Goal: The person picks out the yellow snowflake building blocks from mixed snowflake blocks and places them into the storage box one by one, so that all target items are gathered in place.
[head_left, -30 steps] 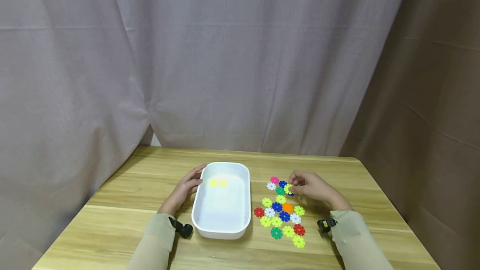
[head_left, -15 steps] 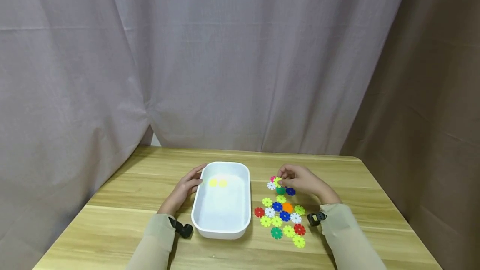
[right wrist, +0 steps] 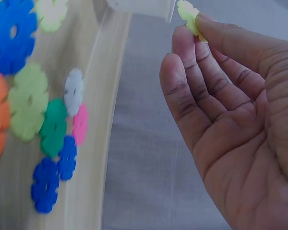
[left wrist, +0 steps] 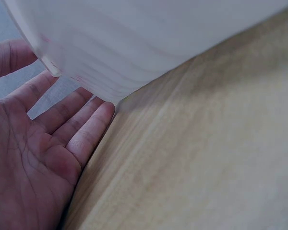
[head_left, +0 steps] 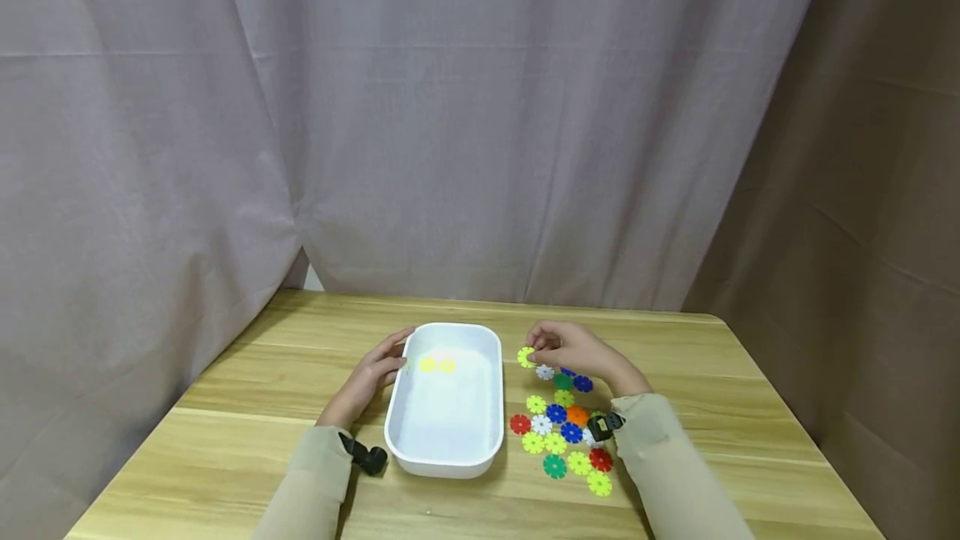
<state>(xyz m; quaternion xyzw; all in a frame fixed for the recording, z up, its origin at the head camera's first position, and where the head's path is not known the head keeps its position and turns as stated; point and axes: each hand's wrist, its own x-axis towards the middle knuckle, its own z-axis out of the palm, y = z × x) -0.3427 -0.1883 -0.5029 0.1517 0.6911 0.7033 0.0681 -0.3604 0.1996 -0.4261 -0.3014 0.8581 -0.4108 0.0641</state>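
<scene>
My left hand (head_left: 371,377) rests against the left side of a white plastic tray (head_left: 444,468). In the left wrist view its relaxed fingers (left wrist: 89,132) reach the tray's outer wall, and the thumb is at the rim. My right hand (head_left: 573,350) pinches a yellow snowflake disc (head_left: 526,357) between thumb and fingertips, right of the tray's far end. The right wrist view shows this disc (right wrist: 191,18) edge-on. Yellow discs (head_left: 437,366) lie inside the tray near its far end. Under and near my right hand are a white disc (head_left: 545,372), a green disc (head_left: 562,382) and blue ones.
Several snowflake discs, such as a red one (head_left: 521,424) and an orange one (head_left: 577,416), lie flat right of the tray on the wooden table (head_left: 225,440). A grey curtain (head_left: 420,148) hangs behind the table's far edge.
My right hand has moved left with the yellow disc, from over the blue discs toward the tray, passing above the pink and white ones. My left hand and the tray have stayed put.
</scene>
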